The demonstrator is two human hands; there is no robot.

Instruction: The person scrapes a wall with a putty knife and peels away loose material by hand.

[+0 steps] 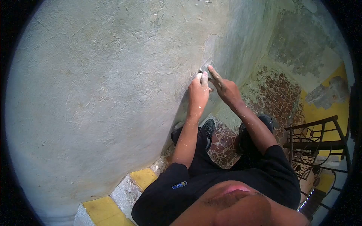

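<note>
Both of my hands are together against the wall [105, 83], beside its outer edge. My left hand [198, 93] is closed, with thumb and fingers gripping a small flat scraper [205, 70] that looks grey and lies against the plaster. My right hand [226, 90] holds the same scraper from the other side, its index finger stretched along it. Much of the scraper is hidden by my fingers. Just above it, a pale patch [211, 43] with a cracked outline shows on the wall. Light flecks dot both forearms.
Worn red-brown patterned floor [279, 94] with whitish dust lies under my shoes [208, 130]. Yellow-and-white steps [105, 211] are at lower left. A dark metal railing [320, 143] stands at right, near a yellow wall section [307, 103] with grey patches.
</note>
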